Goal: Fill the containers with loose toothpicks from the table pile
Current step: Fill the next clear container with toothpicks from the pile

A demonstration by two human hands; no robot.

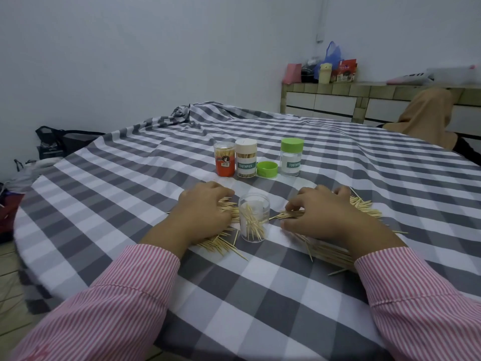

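Both hands are down on the loose toothpicks, with an open clear container point(253, 217) standing upright between them on the checked table point(260, 295). It holds only a thin cluster of picks leaning at angles. The left hand point(205, 213) lies over the left part of the pile point(221, 243), fingers curled down onto the picks; tips stick out past its fingertips toward the container. The right hand point(322, 212) covers the right part of the pile point(364, 207), its fingers bent and drawn in as though raking a bunch together, though whether either hand already pinches a bundle cannot be told from here, since the palms hide the contact. To do this step well, I would judge it best to gather a modest bunch, roll it so the picks lie parallel, then tip it point-down into the mouth rather than dropping a crossed tangle that would jam. Beyond the fingertips stand an orange container point(224, 159), a white-lidded container point(246, 158) and a green-lidded container point(291, 157), with a loose green lid point(267, 169) between the latter two. Much of the pile is hidden under the wrists and striped sleeves, and the green-lidded container's contents are hard to make out.
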